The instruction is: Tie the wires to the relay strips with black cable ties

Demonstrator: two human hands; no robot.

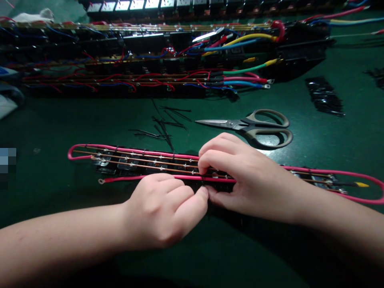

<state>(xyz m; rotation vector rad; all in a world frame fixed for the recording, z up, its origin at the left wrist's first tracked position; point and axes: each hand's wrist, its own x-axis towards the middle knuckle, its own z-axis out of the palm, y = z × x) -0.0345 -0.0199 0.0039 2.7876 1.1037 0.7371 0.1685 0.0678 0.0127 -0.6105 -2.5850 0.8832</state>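
Observation:
A long black socket strip (138, 165) with bare copper rods lies across the green table. A thick red cable (120, 178) runs along both its sides, loops at each end and finishes in a ring terminal (102, 181) at left. At the strip's near edge, my left hand (168, 212) has its fingers curled, thumb and forefinger pinched on a small black cable tie (203, 181) around the red cable. My right hand (243, 172) grips across the strip from the right, fingers bent over the rods and thumb beside the tie. Their fingertips hide part of the tie.
Scissors (240, 125) lie just beyond the right hand, with loose black cable ties (163, 126) left of them. A bundle of black ties (324, 96) sits farther right. Several wired strips (135, 86) with coloured leads stretch across the back.

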